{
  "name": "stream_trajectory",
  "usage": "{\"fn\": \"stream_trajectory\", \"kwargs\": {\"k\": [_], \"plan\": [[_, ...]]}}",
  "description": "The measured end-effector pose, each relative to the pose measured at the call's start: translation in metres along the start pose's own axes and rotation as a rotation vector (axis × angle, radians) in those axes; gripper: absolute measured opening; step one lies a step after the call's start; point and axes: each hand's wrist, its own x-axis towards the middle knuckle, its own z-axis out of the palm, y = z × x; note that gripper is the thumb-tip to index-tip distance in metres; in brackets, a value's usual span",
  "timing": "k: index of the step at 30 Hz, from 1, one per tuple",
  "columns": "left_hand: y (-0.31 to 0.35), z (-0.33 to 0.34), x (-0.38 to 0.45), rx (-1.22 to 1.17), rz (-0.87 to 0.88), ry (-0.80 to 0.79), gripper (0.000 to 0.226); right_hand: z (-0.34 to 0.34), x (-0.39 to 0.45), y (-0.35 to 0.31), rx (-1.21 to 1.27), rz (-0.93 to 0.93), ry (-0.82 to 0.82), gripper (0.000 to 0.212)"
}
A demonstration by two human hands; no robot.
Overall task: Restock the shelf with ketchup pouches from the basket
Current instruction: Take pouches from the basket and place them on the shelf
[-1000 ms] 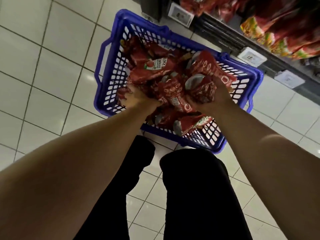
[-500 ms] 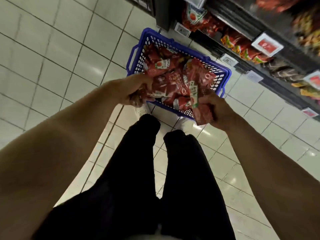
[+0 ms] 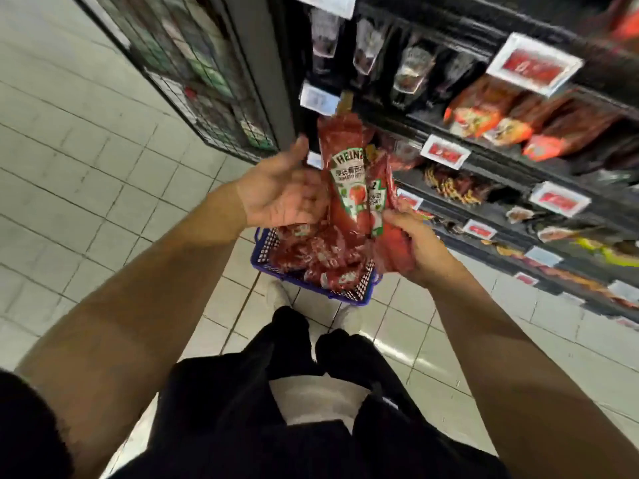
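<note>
Ketchup pouches, red, Heinz label facing camera, held upright as a small bunch above the basket. Right hand grips the bunch at its lower end, fingers curled round the pouches, thumb across the front. Left hand just beside the bunch on its left, palm up, fingers straight and spread, touching the front pouch's edge or very near; contact unclear. Blue basket on the tiled floor below both hands, full of more red pouches. Shelf to the right, stocked with packets, price tags along its edges.
</note>
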Motion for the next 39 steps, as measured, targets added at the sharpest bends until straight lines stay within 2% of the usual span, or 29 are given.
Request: {"fn": "stream_trajectory", "kwargs": {"k": [2,4,6,8,10,12,14,19,24,27,29,32,37,39], "plan": [[0.007,0.031,0.001,0.221,0.132,0.153,0.039,0.011,-0.011,-0.018,0.035,-0.067,0.006,0.064],[0.013,0.057,0.007,0.33,0.268,0.369,0.028,0.021,-0.019,-0.036,0.052,-0.087,0.036,0.065],[0.02,0.078,0.011,0.255,0.353,0.47,0.029,0.033,-0.03,-0.056,0.06,-0.042,0.043,0.061],[0.028,0.089,0.011,0.124,0.396,0.497,0.033,0.042,-0.041,-0.074,0.133,0.009,0.016,0.041],[0.041,0.092,0.006,0.054,0.445,0.511,0.032,0.045,-0.049,-0.09,0.239,-0.006,0.0,0.043],[0.058,0.091,-0.004,0.046,0.491,0.5,0.029,0.047,-0.055,-0.107,0.323,-0.033,0.015,0.046],[0.075,0.088,-0.017,0.041,0.514,0.459,0.023,0.048,-0.06,-0.125,0.362,-0.074,-0.008,0.037],[0.124,0.077,-0.043,0.151,0.535,0.339,0.021,0.081,-0.077,-0.169,0.223,-0.11,-0.093,0.051],[0.176,0.07,-0.056,0.235,0.551,0.209,0.024,0.149,-0.08,-0.192,0.192,-0.253,0.037,0.052],[0.199,0.065,-0.06,0.285,0.568,0.131,0.024,0.181,-0.078,-0.199,0.045,-0.355,0.159,0.047],[0.21,0.062,-0.063,0.317,0.572,0.081,0.024,0.192,-0.081,-0.205,-0.051,-0.448,0.243,0.036],[0.225,0.061,-0.071,0.363,0.58,0.001,0.025,0.202,-0.086,-0.219,-0.121,-0.538,0.228,0.032],[0.256,0.073,-0.083,0.392,0.671,0.035,0.022,0.208,-0.082,-0.255,-0.227,-0.626,0.274,0.017],[0.267,0.084,-0.085,0.411,0.708,0.069,0.021,0.206,-0.081,-0.272,-0.274,-0.656,0.271,0.02]]}}
